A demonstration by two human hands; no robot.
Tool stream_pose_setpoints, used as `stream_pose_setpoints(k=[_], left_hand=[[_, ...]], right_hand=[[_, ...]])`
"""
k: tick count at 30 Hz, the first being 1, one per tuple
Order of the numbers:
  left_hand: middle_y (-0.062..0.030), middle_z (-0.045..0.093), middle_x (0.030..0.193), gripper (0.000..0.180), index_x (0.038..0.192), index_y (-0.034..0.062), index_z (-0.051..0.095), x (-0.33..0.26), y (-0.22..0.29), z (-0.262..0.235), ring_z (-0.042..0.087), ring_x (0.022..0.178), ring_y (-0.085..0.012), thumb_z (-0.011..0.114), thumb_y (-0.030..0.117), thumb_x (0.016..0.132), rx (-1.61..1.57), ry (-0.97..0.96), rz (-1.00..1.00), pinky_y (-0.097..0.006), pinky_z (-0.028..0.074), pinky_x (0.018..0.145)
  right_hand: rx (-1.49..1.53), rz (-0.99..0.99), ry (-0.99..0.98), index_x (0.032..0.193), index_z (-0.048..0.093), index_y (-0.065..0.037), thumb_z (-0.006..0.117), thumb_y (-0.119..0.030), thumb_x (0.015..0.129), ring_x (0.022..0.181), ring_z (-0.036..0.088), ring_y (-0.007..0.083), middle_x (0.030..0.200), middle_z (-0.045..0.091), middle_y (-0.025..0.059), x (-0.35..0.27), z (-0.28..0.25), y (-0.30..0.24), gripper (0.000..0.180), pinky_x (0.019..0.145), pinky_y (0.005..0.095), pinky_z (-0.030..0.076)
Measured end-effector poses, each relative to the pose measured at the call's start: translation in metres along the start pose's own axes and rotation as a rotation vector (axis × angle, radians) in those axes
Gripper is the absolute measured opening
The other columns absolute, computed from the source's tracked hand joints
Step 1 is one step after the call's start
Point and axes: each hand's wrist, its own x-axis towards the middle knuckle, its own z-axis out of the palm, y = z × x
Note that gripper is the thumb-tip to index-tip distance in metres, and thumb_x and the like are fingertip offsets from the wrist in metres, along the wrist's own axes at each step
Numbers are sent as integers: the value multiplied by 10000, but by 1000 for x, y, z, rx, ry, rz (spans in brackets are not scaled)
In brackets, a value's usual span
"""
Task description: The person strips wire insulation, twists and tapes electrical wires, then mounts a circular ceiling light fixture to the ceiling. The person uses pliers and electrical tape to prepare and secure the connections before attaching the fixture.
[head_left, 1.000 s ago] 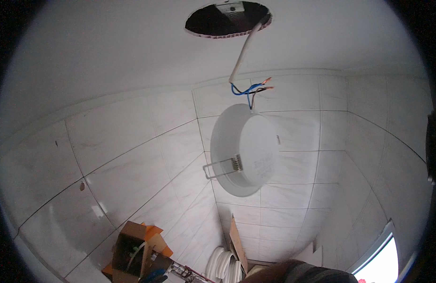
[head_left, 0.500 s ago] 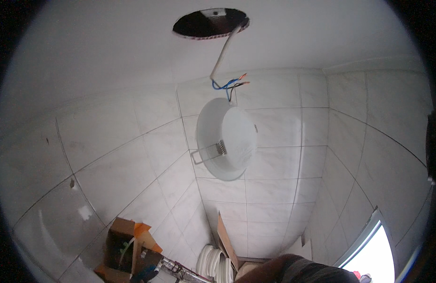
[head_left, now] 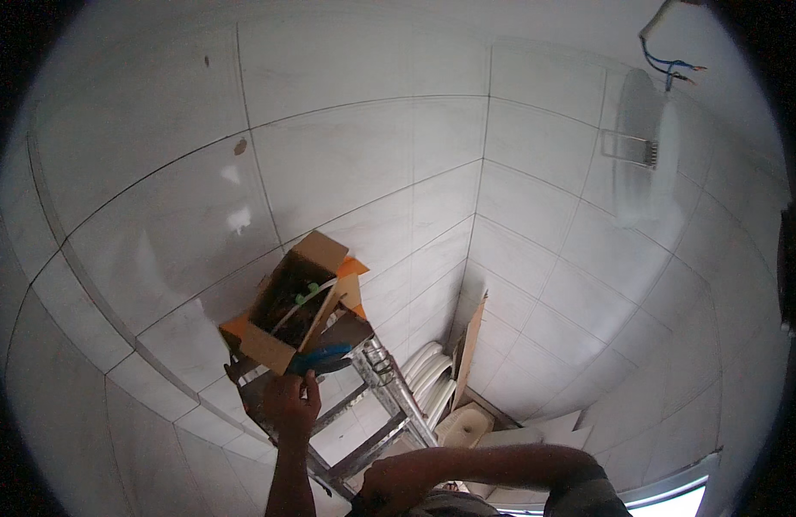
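Note:
My left hand (head_left: pixel 290 403) reaches up to the top of a stepladder (head_left: pixel 385 366), its fingers curled in a pinch. Whatever they hold, if anything, does not show. Just beyond the fingertips lies a tool with blue and dark handles (head_left: pixel 327 355), beside an opened cardboard box (head_left: pixel 269 349). Low in front of me, my right hand (head_left: pixel 388 484) is bent inward across my body; its fingers are in shadow and partly hidden. A round white downlight (head_left: pixel 648 168) with a spring clip hangs at the upper right from a cable (head_left: pixel 652 30) with bared wire ends.
Green and white bits lie inside the box. Behind the ladder, white coiled tubing (head_left: pixel 431 379) and an upright brown board (head_left: pixel 469 345) lean near the tiled corner. A pale basin-like fixture (head_left: pixel 463 426) sits below. A bright window (head_left: pixel 674 500) is at lower right.
My view has swung left and down, so the downlight now sits at upper right and the ceiling hole is mostly out of sight. My left hand has come into view by the box.

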Motion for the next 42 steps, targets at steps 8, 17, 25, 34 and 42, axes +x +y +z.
stream_pose_setpoints(k=[8, 17, 25, 34, 42], left_hand=[[-55, 470, 582, 299, 682, 114, 512, -16, -16, 10, 528, 550, -261, 730, 192, 871, -178, -27, -41, -411, 427, 519], [-50, 475, 572, 328, 661, 117, 486, -11, -12, 6, 523, 538, -269, 729, 185, 869, -70, 43, -37, -421, 417, 528], [-46, 504, 577, 293, 641, 107, 533, -12, -2, -2, 511, 525, -259, 762, 117, 824, -365, 82, -178, -405, 398, 540], [-134, 685, 1149, 535, 1291, 28, 607, -51, 116, -20, 664, 1008, -197, 798, 273, 855, -1316, -836, -454, -348, 548, 880], [-117, 730, 1050, 469, 1248, 13, 664, -68, 136, 2, 672, 945, -162, 740, 333, 914, -1321, -1203, -571, -318, 542, 877]], right_hand=[[148, -110, 39, 981, 731, -47, 713, -451, 866, 913, 678, 309, 1024, 710, 167, -5, 5, -2, 421, 810, 462, 522], [857, -307, 377, 947, 730, -24, 749, -239, 882, 1258, 564, 320, 1344, 602, 186, -39, 11, -15, 225, 1088, 477, 421], [1392, -629, 858, 1047, 692, 41, 684, -181, 931, 1234, 582, 357, 1348, 572, 264, -74, 14, -14, 250, 1069, 473, 450], [536, -70, 1416, 1118, 663, 33, 712, -38, 892, 1239, 579, 310, 1330, 585, 222, -84, 51, 51, 241, 1035, 424, 484], [504, 103, 1413, 1094, 696, -30, 748, -37, 865, 1186, 626, 293, 1246, 658, 197, -109, 93, 71, 235, 997, 415, 498]])
